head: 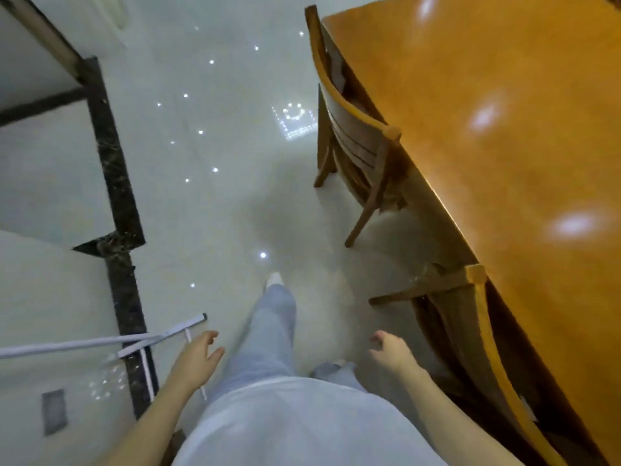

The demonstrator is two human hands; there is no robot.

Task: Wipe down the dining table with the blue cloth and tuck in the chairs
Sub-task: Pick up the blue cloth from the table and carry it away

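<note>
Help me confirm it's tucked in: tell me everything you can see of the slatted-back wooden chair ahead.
The slatted-back chair is orange-brown wood with a curved top rail, horizontal back slats and slim legs. It stands upright on the pale floor, seat hidden under the table, back close against its edge, so it looks tucked in. Neither the left hand nor the right hand touches it.

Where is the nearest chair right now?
Head view, lower right: the nearest chair sits tucked under the dining table, just right of the right hand. A second chair stands farther ahead along the same edge.
</note>
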